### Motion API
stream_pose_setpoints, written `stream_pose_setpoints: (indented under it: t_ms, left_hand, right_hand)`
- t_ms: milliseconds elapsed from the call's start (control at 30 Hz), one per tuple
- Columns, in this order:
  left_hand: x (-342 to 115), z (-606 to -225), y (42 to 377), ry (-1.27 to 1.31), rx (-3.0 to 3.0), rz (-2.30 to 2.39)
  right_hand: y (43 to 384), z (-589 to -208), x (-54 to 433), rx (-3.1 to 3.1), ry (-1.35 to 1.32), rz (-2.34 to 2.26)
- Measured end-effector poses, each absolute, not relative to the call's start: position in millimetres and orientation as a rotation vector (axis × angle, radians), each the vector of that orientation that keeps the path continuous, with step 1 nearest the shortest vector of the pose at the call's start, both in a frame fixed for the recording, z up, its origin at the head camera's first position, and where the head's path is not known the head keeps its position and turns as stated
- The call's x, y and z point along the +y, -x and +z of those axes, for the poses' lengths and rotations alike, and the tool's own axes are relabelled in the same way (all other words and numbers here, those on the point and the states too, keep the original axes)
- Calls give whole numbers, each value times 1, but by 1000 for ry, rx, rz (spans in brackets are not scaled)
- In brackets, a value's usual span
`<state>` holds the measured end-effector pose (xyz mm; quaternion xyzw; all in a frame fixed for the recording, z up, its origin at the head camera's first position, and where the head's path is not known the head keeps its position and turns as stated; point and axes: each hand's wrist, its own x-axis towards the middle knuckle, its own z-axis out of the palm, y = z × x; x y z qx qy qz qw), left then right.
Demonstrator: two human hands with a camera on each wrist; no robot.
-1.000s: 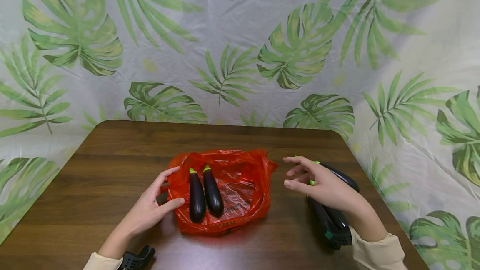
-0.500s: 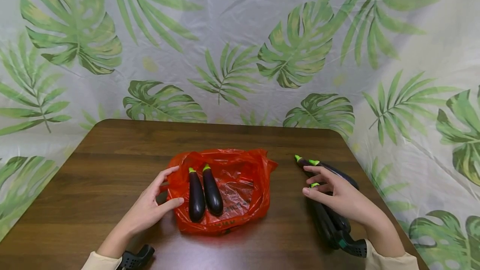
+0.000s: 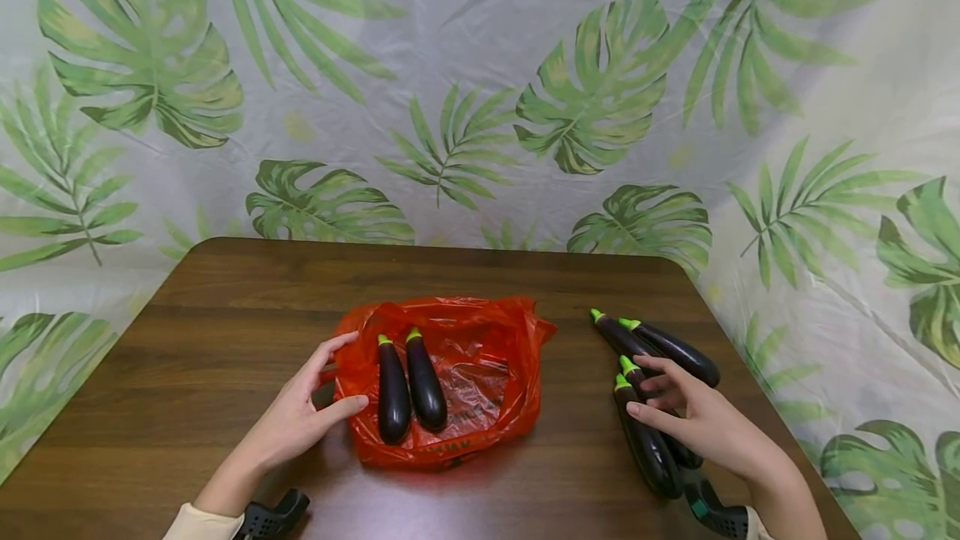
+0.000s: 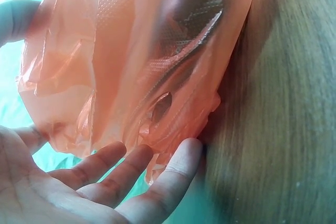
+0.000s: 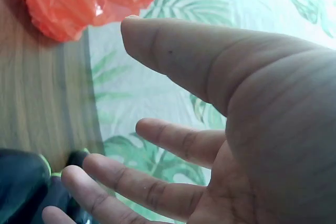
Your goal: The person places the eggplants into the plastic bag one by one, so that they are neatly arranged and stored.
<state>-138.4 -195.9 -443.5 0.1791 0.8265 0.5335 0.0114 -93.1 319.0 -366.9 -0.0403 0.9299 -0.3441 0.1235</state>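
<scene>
An open red plastic bag stands on the table with two dark purple eggplants lying side by side in its left half. My left hand is at the bag's left side, thumb and index finger spread apart along its rim. In the left wrist view its other fingers are loosely bent beside the thin plastic. On the right lie several more eggplants with bright green stem ends. My right hand is over them, fingers relaxed and apart, holding nothing; it partly hides some of them.
The brown wooden table has rounded back corners. Behind it and to the right hangs a pale leaf-printed cloth. A black wrist device shows under the left wrist, another by the right.
My right hand has moved right and a little toward me, from beside the bag to over the right-hand eggplants, baring their stem ends. The left hand and bag have stayed put.
</scene>
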Motion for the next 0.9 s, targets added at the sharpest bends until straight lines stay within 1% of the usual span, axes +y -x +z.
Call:
stream_pose_setpoints:
  t_ms: [133, 667, 767, 900]
  left_hand:
    - [-196, -444, 138, -561, 2582, 1663]
    - [-197, -444, 139, -548, 2590, 1649]
    - [-197, -444, 139, -545, 2589, 1647]
    - [-197, -444, 139, -546, 2593, 1646]
  right_hand:
    - [89, -370, 323, 2717, 40, -973]
    - [80, -382, 335, 2690, 12, -984]
    - [82, -388, 338, 2695, 41, -989]
    - [88, -405, 350, 2718, 154, -1000]
